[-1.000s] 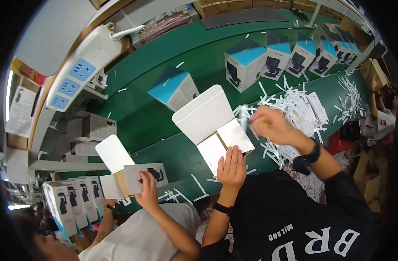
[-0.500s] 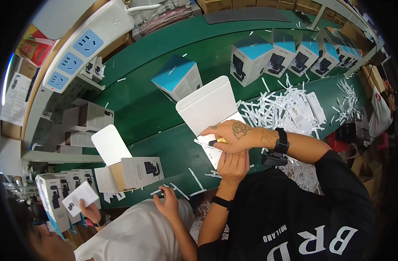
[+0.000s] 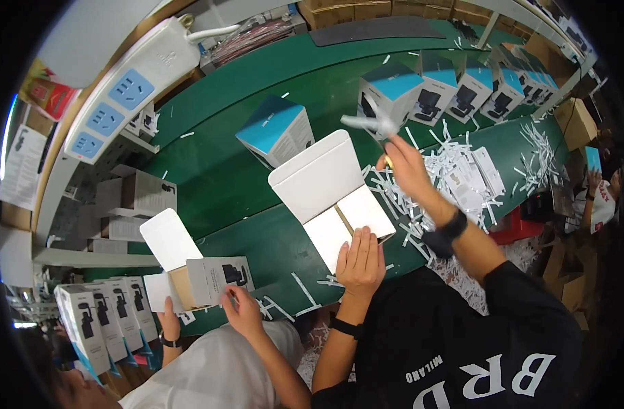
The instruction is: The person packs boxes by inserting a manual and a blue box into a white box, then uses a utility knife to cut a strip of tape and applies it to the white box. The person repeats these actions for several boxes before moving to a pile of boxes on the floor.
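A white carton (image 3: 317, 177) stands in front of me with its lid raised and its inner flaps (image 3: 361, 210) folded over the top. My left hand (image 3: 361, 264) lies flat on the near side of those flaps, fingers stretched out. Raised over the carton's right side, my right hand (image 3: 411, 176) is closed on a small yellow object (image 3: 388, 162), mostly hidden by the fingers, so its kind is unclear. Blurred white strips (image 3: 370, 123) show at its fingertips; whether they are held or in the air, I cannot tell.
A heap of white strips (image 3: 455, 170) lies right of the carton. Blue-topped boxes (image 3: 390, 92) line the back right, and one box (image 3: 274, 129) stands behind the carton. At left, a co-worker's hands (image 3: 244, 312) are at another opened box (image 3: 216, 281). A power strip (image 3: 131, 88) hangs upper left.
My right hand has lifted off the carton toward the upper right, with white strips blurred at its fingertips. My left hand now lies flat on the flaps. The co-worker's leaflet is out of sight.
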`<state>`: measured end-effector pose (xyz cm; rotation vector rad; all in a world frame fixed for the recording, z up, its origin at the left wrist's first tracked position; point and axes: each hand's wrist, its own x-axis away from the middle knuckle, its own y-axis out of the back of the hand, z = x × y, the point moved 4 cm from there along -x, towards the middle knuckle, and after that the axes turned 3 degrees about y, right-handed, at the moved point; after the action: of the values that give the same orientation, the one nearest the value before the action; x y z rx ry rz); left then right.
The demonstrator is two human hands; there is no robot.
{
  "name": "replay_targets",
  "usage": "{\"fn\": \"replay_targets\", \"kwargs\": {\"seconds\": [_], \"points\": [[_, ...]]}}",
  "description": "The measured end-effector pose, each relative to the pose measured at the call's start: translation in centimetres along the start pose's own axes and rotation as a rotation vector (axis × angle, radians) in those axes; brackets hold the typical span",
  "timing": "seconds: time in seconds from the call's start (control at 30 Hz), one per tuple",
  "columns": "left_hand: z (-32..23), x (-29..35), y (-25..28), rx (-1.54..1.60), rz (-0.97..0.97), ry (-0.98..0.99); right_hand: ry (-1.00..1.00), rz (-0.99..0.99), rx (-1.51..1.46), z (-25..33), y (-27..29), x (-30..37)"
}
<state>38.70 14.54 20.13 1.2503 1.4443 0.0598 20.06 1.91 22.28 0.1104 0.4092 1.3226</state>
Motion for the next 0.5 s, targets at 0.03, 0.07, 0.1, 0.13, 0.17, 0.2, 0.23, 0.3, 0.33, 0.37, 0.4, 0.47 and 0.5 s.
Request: {"fn": "replay_targets", "kwargs": {"seconds": [0.03,0.07,0.1,0.13,0.17,0.2,0.23,0.3,0.33,0.37,0.4,0.47,0.5], "points": [[-0.4,-0.3,0.6,0.018,0.002,-0.019,-0.29,-0.008,0.182,-3.1,1.9,-0.9],[-0.2,-0.2,1.3,0.039,0.045,0.013,-0.298,-0.03,0.181,-2.0,1.3,-1.1],[0.7,-0.5,2.5,0.036,0.073,0.079,-0.352,0.02,-0.12,0.2,-2.2,-2.5],[0.0,-1.4,1.4,0.087,0.125,0.079,-0.404,-0.017,-0.42,1.5,-1.4,-3.5],[-0.2,-1.9,2.2,0.096,0.134,0.066,-0.407,-0.035,-0.423,2.9,-2.1,-3.9],[0.6,-2.7,2.6,0.324,0.21,0.343,-0.307,0.097,-0.371,4.7,-2.9,-4.5],[1.4,-3.2,2.7,0.548,0.291,0.621,-0.207,0.226,-0.314,5.6,-3.0,-4.6],[4.1,-3.7,2.7,0.769,0.389,0.889,-0.03,0.363,-0.251,5.1,-0.9,-3.1],[5.9,-4.4,2.6,1.06,0.353,0.905,0.145,0.516,-0.176,5.0,0.4,-1.9],[6.5,-4.8,2.3,1.34,0.293,0.926,0.144,0.512,-0.175,5.2,1.9,-1.0],[6.1,-4.6,1.8,1.344,0.305,0.927,0.224,0.546,-0.118,6.6,3.2,0.6],[5.9,-3.8,2.5,1.475,0.193,0.924,0.296,0.583,-0.069,10.0,2.7,2.4],[5.4,-4.3,2.1,1.555,0.167,0.903,0.275,0.587,0.065,11.3,3.3,2.8]]}}
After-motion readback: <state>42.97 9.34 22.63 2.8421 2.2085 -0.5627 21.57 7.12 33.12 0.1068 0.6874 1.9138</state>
